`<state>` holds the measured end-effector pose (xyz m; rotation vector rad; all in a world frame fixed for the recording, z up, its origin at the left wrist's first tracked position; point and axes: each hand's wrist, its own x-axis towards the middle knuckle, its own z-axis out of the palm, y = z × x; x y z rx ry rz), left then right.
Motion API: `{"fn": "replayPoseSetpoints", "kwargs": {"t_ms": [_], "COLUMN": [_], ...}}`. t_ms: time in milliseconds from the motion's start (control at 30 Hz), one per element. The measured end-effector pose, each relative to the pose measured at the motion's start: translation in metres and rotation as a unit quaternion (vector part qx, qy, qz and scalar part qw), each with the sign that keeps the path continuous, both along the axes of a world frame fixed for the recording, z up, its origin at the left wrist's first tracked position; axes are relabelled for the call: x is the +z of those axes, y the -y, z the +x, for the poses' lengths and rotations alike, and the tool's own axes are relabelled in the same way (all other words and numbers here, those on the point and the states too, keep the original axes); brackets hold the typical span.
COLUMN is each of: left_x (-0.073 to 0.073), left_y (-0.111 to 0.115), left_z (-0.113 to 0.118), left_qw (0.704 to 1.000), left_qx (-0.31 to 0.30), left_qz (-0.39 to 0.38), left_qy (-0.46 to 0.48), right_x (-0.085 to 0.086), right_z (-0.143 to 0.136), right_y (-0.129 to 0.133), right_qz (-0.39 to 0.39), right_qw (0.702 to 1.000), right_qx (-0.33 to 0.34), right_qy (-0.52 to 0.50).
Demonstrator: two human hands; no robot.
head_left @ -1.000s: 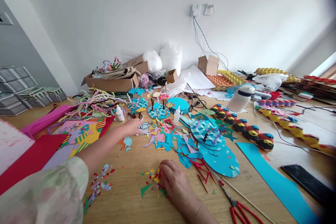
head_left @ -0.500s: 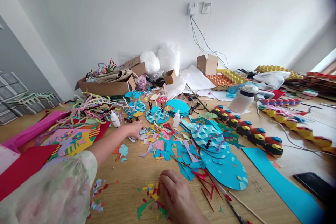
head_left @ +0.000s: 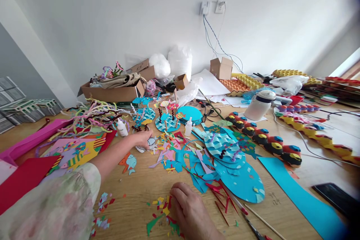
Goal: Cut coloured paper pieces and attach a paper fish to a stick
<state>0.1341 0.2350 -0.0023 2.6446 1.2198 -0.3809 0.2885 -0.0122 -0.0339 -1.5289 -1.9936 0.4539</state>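
My left hand (head_left: 143, 140) is stretched far over the table at the pale grey-white fish cutout (head_left: 151, 143). Its thumb and forefinger look apart beside the cutout. Orange and blue paper fish (head_left: 131, 161) lie nearer me. At the front, my right hand (head_left: 189, 208) rests on the wood with curled fingers pressed together. Whatever they pinch, if anything, is hidden. Small yellow, red and green paper scraps (head_left: 161, 202) surround those fingertips. Beyond the left hand stand blue round bases (head_left: 168, 124) carrying paper fish on twisted stems.
Glue bottles (head_left: 122, 127) stand mid-table. Blue offcuts (head_left: 197, 167) and red strips (head_left: 222, 193) spread right of centre. Scissors (head_left: 254, 228) and a wooden stick (head_left: 266, 222) lie front right, with painted egg-carton strips (head_left: 277, 146) and a phone (head_left: 334, 197) farther right. A cardboard box (head_left: 112, 93) sits behind.
The view has shifted very slightly. My left hand stays by the pale fish cutout, with its fingers a little lower. My right hand has not visibly moved.
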Motion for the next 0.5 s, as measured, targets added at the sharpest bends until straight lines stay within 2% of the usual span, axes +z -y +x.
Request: {"fn": "replayPoseSetpoints", "kwargs": {"t_ms": [233, 500], "left_x": [0.000, 0.009], "left_y": [-0.003, 0.002], "left_z": [-0.005, -0.015], "left_qw": [0.999, 0.993], "left_qx": [-0.005, 0.000], "left_qz": [-0.031, -0.077], "left_qy": [0.022, 0.089], "right_x": [0.000, 0.005], "right_z": [0.000, -0.001], "right_y": [0.001, 0.001], "right_qz": [-0.012, -0.024], "right_qw": [1.000, 0.999], "right_qx": [-0.005, -0.013], "right_qy": [0.004, 0.018]}}
